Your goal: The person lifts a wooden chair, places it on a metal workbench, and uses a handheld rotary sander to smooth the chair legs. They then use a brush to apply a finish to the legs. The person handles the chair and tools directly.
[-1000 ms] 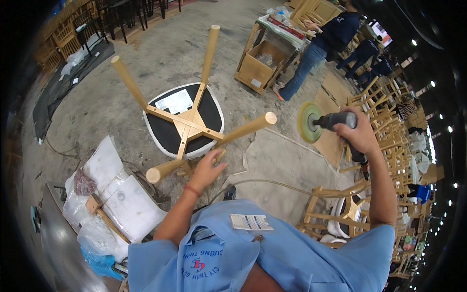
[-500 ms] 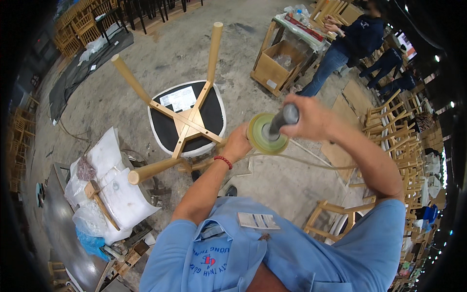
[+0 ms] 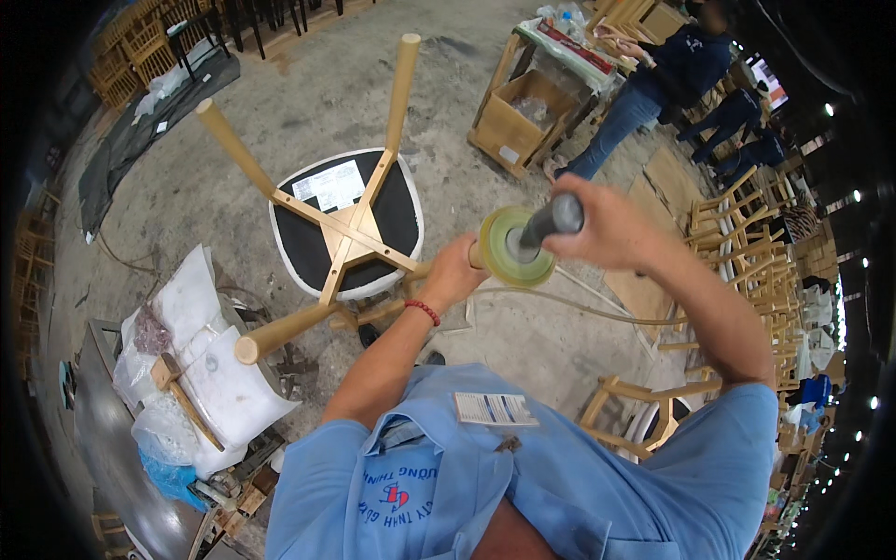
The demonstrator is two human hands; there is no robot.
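Note:
An upside-down wooden chair [image 3: 347, 231] with a black, white-edged seat underside stands before me, its legs pointing up. My left hand [image 3: 450, 273], a red bead bracelet on its wrist, is closed around the near right chair leg, close to that leg's tip. In my right hand [image 3: 602, 229], slightly blurred, is the dark grey cylindrical handle of a tool with a round yellow-green disc [image 3: 509, 245]; I cannot tell its exact kind. The disc is right beside the leg tip and my left fingers, and hides part of that tip.
To the left, a wooden mallet [image 3: 177, 385] lies on white sheeting [image 3: 238, 383]. A thin hose [image 3: 597, 315] runs behind my right arm. Another person [image 3: 667, 79] stands by a worktable with a cardboard box [image 3: 523, 121] below it. Stacked wooden chairs [image 3: 747, 271] line the right side.
The whole view has shifted a little, moving the chair and floor items leftward in the picture. The disc has moved slightly right relative to my left hand. Both hands keep their hold.

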